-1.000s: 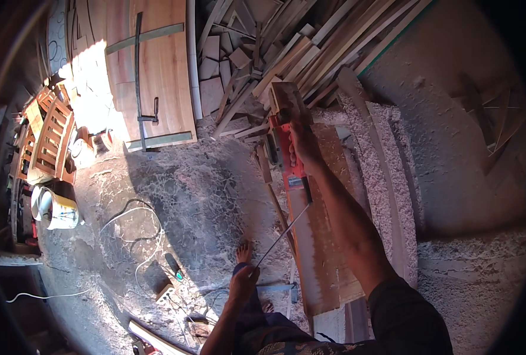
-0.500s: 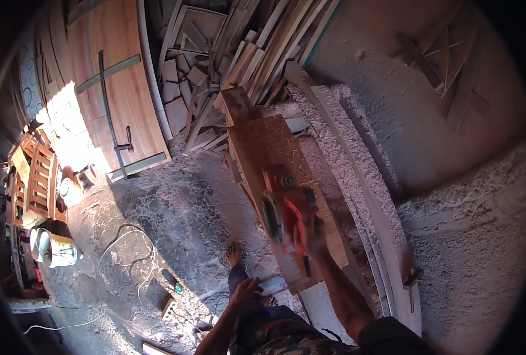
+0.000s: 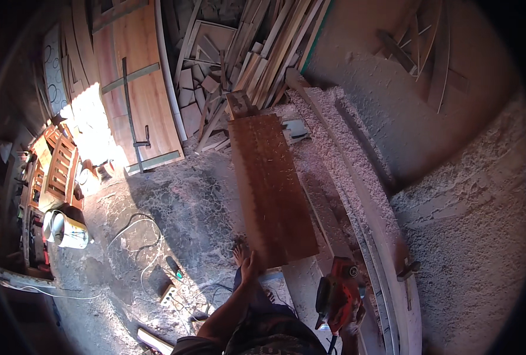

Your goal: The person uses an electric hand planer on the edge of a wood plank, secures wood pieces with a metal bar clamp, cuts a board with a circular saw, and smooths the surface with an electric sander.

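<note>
My left hand (image 3: pixel 250 267) is closed on the near left corner of a wide brown wooden board (image 3: pixel 272 189). The board lies lengthwise in front of me, with small shavings scattered over its face. Low on the right, beside the near end of the board, I hold a red and black electric planer (image 3: pixel 339 291) in my right hand (image 3: pixel 353 326). The planer is off the board, and its cord hangs below it. Part of my right hand is hidden behind the tool and blurred.
A long pale beam (image 3: pixel 357 177) heaped with shavings runs along the right, with a clamp (image 3: pixel 408 271) near its end. Offcuts and planks (image 3: pixel 263 65) are piled at the back. A power strip (image 3: pixel 168 294) and cords lie on the floor at left, near white buckets (image 3: pixel 68 231).
My right hand has lifted the planer off the board and brought it back toward me. My left hand has moved onto the board's corner, and the board's near end has shifted left.
</note>
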`<state>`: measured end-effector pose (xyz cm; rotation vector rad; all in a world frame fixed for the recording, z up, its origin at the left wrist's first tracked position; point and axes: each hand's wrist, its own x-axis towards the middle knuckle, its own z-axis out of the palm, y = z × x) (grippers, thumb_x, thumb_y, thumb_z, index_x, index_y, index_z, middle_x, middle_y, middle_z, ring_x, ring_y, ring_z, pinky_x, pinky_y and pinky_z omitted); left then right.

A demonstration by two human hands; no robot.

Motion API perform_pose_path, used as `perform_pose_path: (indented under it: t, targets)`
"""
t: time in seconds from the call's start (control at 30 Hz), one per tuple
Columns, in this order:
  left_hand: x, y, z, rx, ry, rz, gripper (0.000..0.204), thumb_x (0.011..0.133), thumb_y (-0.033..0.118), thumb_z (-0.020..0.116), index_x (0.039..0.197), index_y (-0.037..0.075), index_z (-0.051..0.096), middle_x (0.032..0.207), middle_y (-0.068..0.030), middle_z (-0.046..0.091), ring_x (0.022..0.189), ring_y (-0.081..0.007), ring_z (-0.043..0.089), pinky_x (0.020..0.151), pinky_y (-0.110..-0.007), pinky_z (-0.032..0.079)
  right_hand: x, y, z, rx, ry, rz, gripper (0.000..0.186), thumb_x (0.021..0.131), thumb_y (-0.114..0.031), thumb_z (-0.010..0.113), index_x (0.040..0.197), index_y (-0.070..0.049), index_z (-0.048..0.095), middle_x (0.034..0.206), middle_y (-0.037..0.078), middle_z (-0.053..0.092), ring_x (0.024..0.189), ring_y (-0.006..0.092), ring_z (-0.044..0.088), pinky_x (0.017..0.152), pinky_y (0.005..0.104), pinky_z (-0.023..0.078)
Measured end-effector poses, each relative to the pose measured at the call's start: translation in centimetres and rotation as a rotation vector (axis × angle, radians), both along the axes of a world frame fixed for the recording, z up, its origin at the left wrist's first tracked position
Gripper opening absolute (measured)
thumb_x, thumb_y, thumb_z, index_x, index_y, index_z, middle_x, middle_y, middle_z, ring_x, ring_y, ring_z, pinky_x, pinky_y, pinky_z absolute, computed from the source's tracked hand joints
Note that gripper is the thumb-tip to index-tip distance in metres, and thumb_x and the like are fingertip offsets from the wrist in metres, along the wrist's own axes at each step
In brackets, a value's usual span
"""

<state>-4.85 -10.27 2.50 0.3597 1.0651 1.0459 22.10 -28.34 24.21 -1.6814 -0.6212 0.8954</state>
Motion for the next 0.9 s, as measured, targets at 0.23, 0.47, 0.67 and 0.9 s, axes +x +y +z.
perform_pose_path:
  t: [0.23, 0.47, 0.67, 0.9]
  targets:
    - [4.5, -3.3, 1.6, 0.242, 0.028, 0.137, 0.039, 0.1, 0.039, 0.059, 0.131, 0.015, 0.059, 0.128, -0.0093, 0.06, 0.102, -0.021, 0.064, 0.084, -0.031, 0.051, 1.5, -1.6, -2.7, -0.015, 0.132, -0.124, 0.046, 0.101, -0.052, 0.05, 0.1, -0.006, 0.055, 0.049, 0.004, 0.05, 0.035, 0.016, 0.051, 0.031, 0.0303, 0.039]
    - [3.9, -1.1, 2.0, -0.104, -0.656, 0.29, 0.04, 0.1, 0.033, 0.06, 0.132, 0.01, 0.059, 0.12, -0.008, 0.067, 0.102, -0.0225, 0.066, 0.087, -0.034, 0.052, -0.7, 0.7, 1.3, 0.071, -0.133, 0.092, 0.046, 0.1, -0.048, 0.051, 0.117, -0.005, 0.055, 0.072, 0.008, 0.055, 0.051, 0.0184, 0.057, 0.043, 0.032, 0.046]
    - [6.0, 0.8, 23.2, 0.03, -0.765, 0.199, 0.043, 0.099, 0.03, 0.062, 0.132, 0.003, 0.054, 0.125, -0.0102, 0.063, 0.116, -0.0223, 0.061, 0.104, -0.037, 0.051, -0.7, -0.1, 3.1, 0.132, -0.495, 0.145, 0.061, 0.101, -0.058, 0.046, 0.122, -0.003, 0.06, 0.053, 0.004, 0.052, 0.037, 0.0113, 0.051, 0.033, 0.0258, 0.039]
    - [6.5, 9.5, 35.0, 0.461, -0.569, 0.268, 0.037, 0.097, 0.018, 0.067, 0.128, 0.003, 0.054, 0.122, -0.0079, 0.062, 0.114, -0.0206, 0.062, 0.102, -0.038, 0.053, -0.3, -0.9, 2.9, 0.172, -0.55, 0.26, 0.057, 0.102, -0.052, 0.045, 0.13, -0.004, 0.056, 0.073, 0.008, 0.061, 0.044, 0.0121, 0.057, 0.037, 0.0257, 0.045]
